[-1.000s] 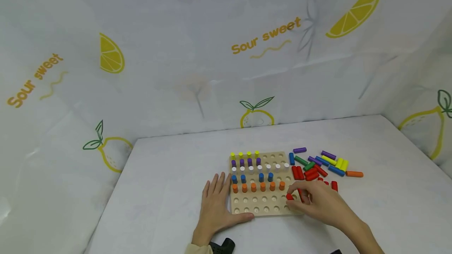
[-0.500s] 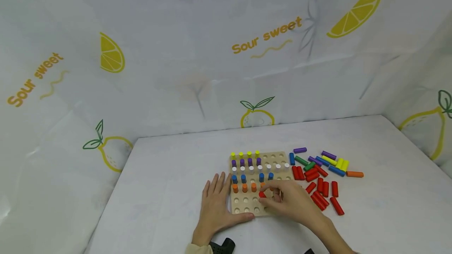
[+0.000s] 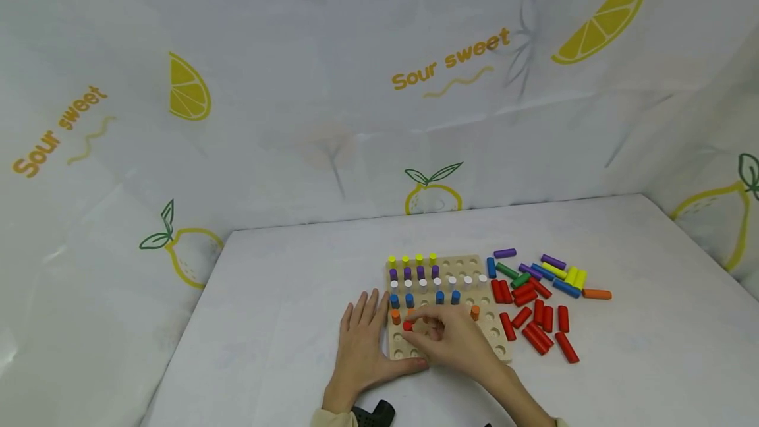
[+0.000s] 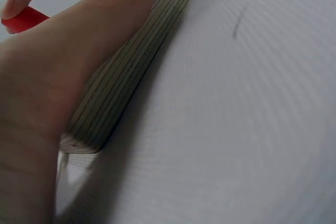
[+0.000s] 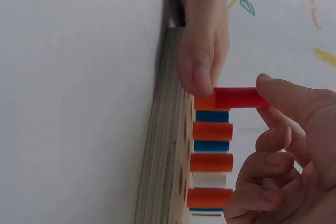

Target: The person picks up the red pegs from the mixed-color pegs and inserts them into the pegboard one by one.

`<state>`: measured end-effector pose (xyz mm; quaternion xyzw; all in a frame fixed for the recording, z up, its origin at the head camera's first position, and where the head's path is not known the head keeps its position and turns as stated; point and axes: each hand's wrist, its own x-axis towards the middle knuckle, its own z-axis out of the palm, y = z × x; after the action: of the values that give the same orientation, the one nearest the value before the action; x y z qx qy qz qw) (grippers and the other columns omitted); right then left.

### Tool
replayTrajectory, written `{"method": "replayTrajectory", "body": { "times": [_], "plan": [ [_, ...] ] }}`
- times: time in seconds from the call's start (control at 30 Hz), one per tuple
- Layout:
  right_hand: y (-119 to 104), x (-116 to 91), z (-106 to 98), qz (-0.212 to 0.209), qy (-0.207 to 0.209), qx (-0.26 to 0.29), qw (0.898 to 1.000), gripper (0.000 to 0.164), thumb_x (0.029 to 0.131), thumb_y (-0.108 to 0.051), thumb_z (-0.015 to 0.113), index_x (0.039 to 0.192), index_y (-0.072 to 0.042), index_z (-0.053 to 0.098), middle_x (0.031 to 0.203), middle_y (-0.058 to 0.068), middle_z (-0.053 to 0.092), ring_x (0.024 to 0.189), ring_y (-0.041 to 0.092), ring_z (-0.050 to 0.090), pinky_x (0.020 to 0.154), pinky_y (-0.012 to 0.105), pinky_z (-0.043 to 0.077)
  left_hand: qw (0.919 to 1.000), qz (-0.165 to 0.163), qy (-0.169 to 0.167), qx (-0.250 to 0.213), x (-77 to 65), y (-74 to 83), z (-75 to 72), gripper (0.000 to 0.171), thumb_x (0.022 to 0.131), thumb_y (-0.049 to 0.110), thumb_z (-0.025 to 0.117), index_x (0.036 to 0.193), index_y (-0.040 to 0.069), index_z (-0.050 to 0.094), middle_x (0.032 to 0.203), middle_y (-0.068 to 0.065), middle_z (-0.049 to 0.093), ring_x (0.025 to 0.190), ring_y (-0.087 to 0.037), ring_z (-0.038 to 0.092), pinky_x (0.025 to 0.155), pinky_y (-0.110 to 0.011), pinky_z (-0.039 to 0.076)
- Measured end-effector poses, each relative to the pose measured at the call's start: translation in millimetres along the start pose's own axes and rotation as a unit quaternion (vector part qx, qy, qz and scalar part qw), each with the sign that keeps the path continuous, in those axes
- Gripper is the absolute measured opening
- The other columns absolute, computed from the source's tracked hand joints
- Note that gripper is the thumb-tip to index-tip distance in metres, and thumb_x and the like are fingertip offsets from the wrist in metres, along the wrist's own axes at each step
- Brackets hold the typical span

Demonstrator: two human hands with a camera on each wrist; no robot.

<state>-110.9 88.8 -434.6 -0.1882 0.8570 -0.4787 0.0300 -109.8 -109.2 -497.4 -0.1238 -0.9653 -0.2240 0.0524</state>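
My right hand (image 3: 447,338) pinches a red peg (image 5: 239,97) between thumb and fingertips, over the left part of a wooden pegboard (image 3: 497,341). In the right wrist view the peg is clear of the holes, beside an orange peg (image 5: 212,130). My left hand (image 3: 358,348) lies with straight fingers along the board's left side, its thumb at the front edge. Yellow pegs (image 3: 419,259), purple pegs (image 3: 420,273), white pegs (image 3: 437,284), blue pegs (image 3: 440,297) and orange pegs stand in rows. My right hand hides some orange pegs and front holes.
Right of the board lie several loose red pegs (image 3: 566,347), with green pegs (image 3: 507,270), a loose orange peg (image 3: 596,294), and loose blue, purple and yellow ones behind. A white cloth (image 3: 284,308) covers the table. Behind it hangs a lemon-printed sheet (image 3: 267,117).
My right hand has carried the red peg leftward across the board, from its right side to near the left columns. Loose red pegs it had covered now show. My left hand has stayed put.
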Motion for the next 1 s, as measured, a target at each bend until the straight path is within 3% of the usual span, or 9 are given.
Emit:
{"method": "replayTrajectory", "body": {
  "times": [0.13, 0.3, 1.0],
  "plan": [
    [0.7, 3.7, 9.7, 0.004, -0.009, 0.026, 1.0, 0.025, 0.088, -0.029, 0.081, 0.105, -0.01, 0.08, 0.055, -0.012, 0.045, 0.049, -0.005, 0.037, 0.044, 0.015, 0.028, 0.9995, 0.016, 0.021, 0.015, -1.1, -1.0, 0.3, 0.125, 0.062, 0.09, 0.07, 0.158, 0.015, 0.04, 0.164, -0.013, 0.04, 0.155, -0.037, 0.032, 0.124, -0.064, 0.025],
    [2.2, 7.6, 17.2, 0.012, -0.019, 0.02, 1.0, 0.026, 0.089, -0.029, 0.08, 0.107, -0.01, 0.081, 0.054, -0.011, 0.047, 0.049, -0.004, 0.037, 0.044, 0.015, 0.028, 0.9985, 0.029, 0.035, 0.032, -0.9, -2.2, 1.1, 0.125, 0.062, 0.089, 0.07, 0.158, 0.015, 0.04, 0.162, -0.014, 0.043, 0.153, -0.038, 0.035, 0.122, -0.065, 0.028],
    [1.7, 11.0, 23.2, 0.035, -0.007, 0.0, 0.999, 0.023, 0.088, -0.025, 0.081, 0.106, -0.01, 0.081, 0.056, -0.01, 0.052, 0.049, -0.003, 0.039, 0.043, 0.015, 0.027, 0.9988, 0.025, 0.027, 0.033, -1.1, -0.6, -0.2, 0.125, 0.061, 0.088, 0.072, 0.157, 0.014, 0.041, 0.162, -0.013, 0.043, 0.154, -0.037, 0.035, 0.122, -0.064, 0.028]
  ]
}}
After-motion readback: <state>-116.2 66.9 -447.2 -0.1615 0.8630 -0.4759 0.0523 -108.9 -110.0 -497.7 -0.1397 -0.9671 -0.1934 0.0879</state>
